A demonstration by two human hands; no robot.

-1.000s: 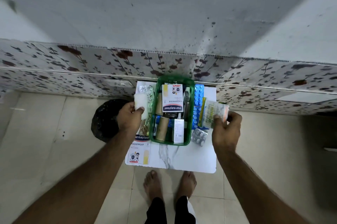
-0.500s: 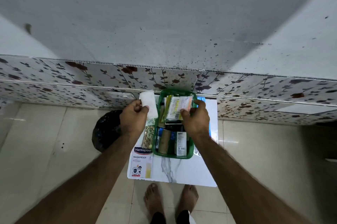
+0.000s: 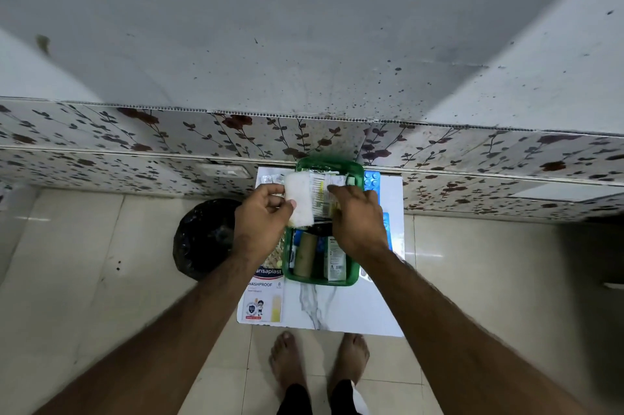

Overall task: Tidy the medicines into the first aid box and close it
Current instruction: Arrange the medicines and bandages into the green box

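A green first aid box (image 3: 320,280) stands open on a small white marble-top table (image 3: 347,313), holding a brown roll, small cartons and tubes. My left hand (image 3: 261,218) grips a white gauze pack (image 3: 299,198) over the box's left rim. My right hand (image 3: 358,222) presses a printed medicine strip (image 3: 322,191) down onto the contents at the box's far end. A Hansaplast plaster packet (image 3: 263,296) lies on the table left of the box. Blue tablet blisters (image 3: 372,179) lie to its right, partly hidden by my right hand.
The table stands against a floral-patterned wall panel (image 3: 169,141). A black bin (image 3: 202,239) sits on the tiled floor to the table's left. My bare feet (image 3: 317,364) are just below the table's near edge. More blister strips lie under my left hand.
My right hand carried the medicine strip from the table's right side into the box. My left hand lifted the gauze pack and brought it right, over the box's rim.
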